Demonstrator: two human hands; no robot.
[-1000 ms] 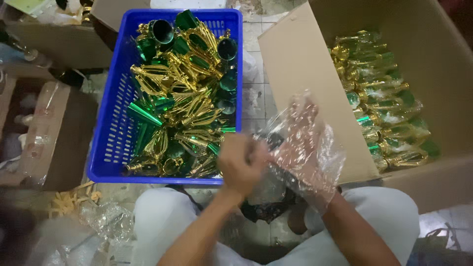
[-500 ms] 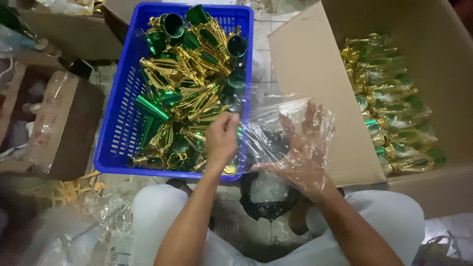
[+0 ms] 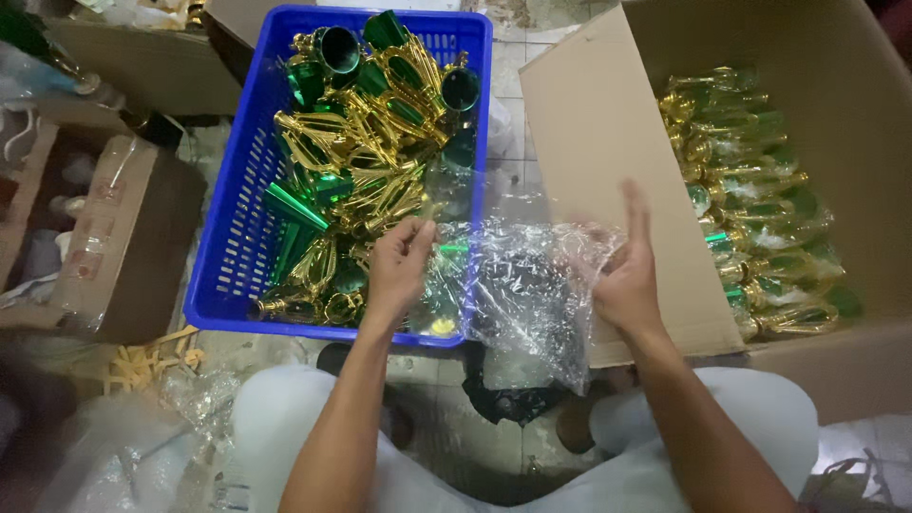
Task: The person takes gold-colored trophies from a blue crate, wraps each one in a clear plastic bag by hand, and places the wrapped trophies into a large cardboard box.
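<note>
Two hands stretch a clear plastic bag [image 3: 532, 294] between them over our lap. Our left hand [image 3: 399, 271] pinches the bag's left edge at the blue crate [image 3: 228, 275], whose load is gold and green trophy parts [image 3: 361, 161]. Our right hand [image 3: 627, 275] grips the right edge, forefinger raised, against the cardboard box [image 3: 608, 123] of bagged trophy parts [image 3: 760, 209].

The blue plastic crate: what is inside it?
The blue plastic crate holds a loose heap of gold and green trophy cups. The left hand and a clear plastic bag cover its near right corner; the bottom layer is hidden.
</note>
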